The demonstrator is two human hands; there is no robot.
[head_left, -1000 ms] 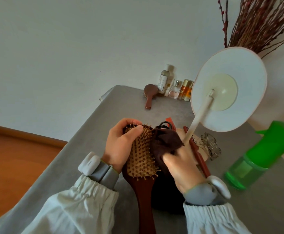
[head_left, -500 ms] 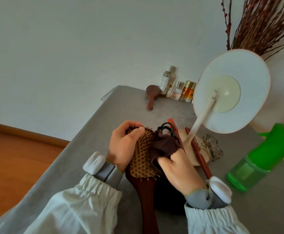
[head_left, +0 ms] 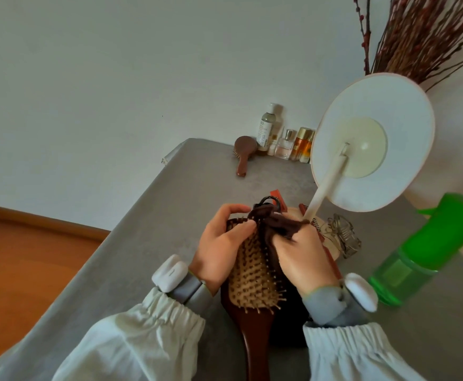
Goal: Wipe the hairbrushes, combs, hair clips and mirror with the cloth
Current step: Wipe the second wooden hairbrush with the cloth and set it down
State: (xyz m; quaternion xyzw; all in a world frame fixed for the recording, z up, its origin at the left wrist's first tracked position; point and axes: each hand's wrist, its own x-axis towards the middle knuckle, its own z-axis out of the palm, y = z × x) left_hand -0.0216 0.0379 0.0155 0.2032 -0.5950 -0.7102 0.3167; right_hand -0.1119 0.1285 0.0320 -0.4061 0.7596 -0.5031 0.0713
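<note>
- My left hand (head_left: 219, 248) grips the head of the large wooden paddle hairbrush (head_left: 252, 281), fingers curled over its far end, bristles up, so the pad faces me and stays steady.
- My right hand (head_left: 304, 259) pinches the dark brown cloth (head_left: 275, 228) bunched against the bristles near the top of the pad; I judge the cloth is working between the pins.
- Just beyond my hands, a black hair clip (head_left: 270, 202), a reddish comb (head_left: 277, 194) and a clear claw clip (head_left: 343, 237) wait close together, within reach.
- The round white mirror (head_left: 373, 141) on its stand tilts away, back towards me; beside it stands a green spray bottle (head_left: 422, 254).
- Further off lies a small brown hairbrush (head_left: 243, 154) near the toiletry bottles (head_left: 282, 138).
- Everything rests on a grey cloth-covered table (head_left: 142, 243) against a pale wall, wooden floor to the left.
</note>
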